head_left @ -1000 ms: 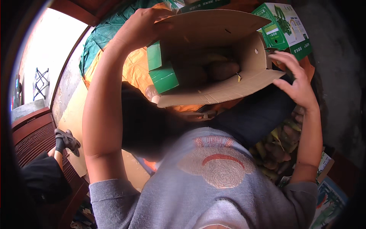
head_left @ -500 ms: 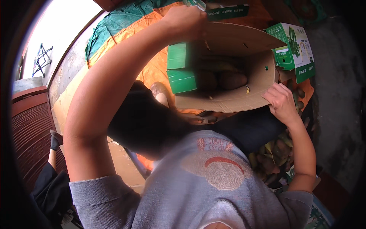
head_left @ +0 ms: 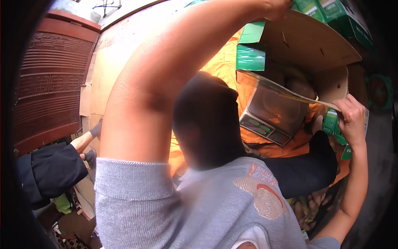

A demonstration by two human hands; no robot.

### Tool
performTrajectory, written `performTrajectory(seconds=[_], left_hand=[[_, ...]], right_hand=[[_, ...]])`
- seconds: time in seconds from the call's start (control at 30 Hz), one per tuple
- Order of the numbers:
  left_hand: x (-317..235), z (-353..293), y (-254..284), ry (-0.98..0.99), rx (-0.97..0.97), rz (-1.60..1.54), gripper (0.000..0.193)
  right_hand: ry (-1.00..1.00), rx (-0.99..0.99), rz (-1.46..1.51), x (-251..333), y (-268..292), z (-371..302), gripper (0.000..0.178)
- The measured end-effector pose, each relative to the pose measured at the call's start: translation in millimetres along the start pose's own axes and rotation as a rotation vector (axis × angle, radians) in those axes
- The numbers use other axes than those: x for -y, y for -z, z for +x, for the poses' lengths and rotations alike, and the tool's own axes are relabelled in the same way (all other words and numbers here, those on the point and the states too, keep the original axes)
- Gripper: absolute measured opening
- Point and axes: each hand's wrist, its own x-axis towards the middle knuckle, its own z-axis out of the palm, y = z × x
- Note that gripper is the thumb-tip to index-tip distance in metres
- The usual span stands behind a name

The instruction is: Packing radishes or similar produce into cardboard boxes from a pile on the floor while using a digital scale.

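An open cardboard box (head_left: 315,35), brown inside with green outer flaps, is tilted toward me at the upper right. Several brownish tubers (head_left: 300,88) lie in its shadowed inside. My right hand (head_left: 350,119) is closed on the near right corner of the box. At the top edge of the picture my left hand (head_left: 277,9) is closed at the box's far left edge, its fingertips partly out of sight. Below the near wall of the box, a digital weighing scale (head_left: 265,128) with a flat plate sits on the orange sheet.
Green printed boxes (head_left: 331,12) stand beyond my left hand. More tubers (head_left: 309,207) lie by my right leg. Another person's leg (head_left: 54,170) is at the left, near a carved reddish-brown wooden piece (head_left: 54,79). Flattened cardboard (head_left: 103,83) covers floor beside the orange sheet (head_left: 224,58).
The box has moved right in the view with both hands still on it, and the weighing scale under it has come into sight. My view has also turned toward the left.
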Motion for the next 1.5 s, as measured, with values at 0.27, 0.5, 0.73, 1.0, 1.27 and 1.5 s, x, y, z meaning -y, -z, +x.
performTrajectory(seconds=[0.27, 0.5, 0.73, 1.0, 1.27, 1.5], left_hand=[[210, -124, -31, 0.328, -0.011, -0.336, 0.03], [260, -314, 89, 0.554, 0.136, 0.368, 0.026], [303, -451, 125, 0.325, 0.374, 0.51, 0.026], [316, -607, 102, 0.332, 0.691, 0.472, 0.014], [289, -774, 79, 0.922, 0.857, 0.45, 0.014], [305, -566, 44, 0.829, 0.9, 0.486, 0.031]], right_hand=[[0.426, 0.009, -0.202, 71, -25, 167, 0.01], [0.609, -0.023, 0.022, 220, -84, 255, 0.009], [0.688, 0.152, 0.446, 395, -161, 251, 0.01], [0.915, 0.364, 0.726, 494, -161, 185, 0.01], [0.581, -0.124, 0.637, 308, -74, 210, 0.027], [-0.139, -0.37, 0.591, 127, -39, 81, 0.033]])
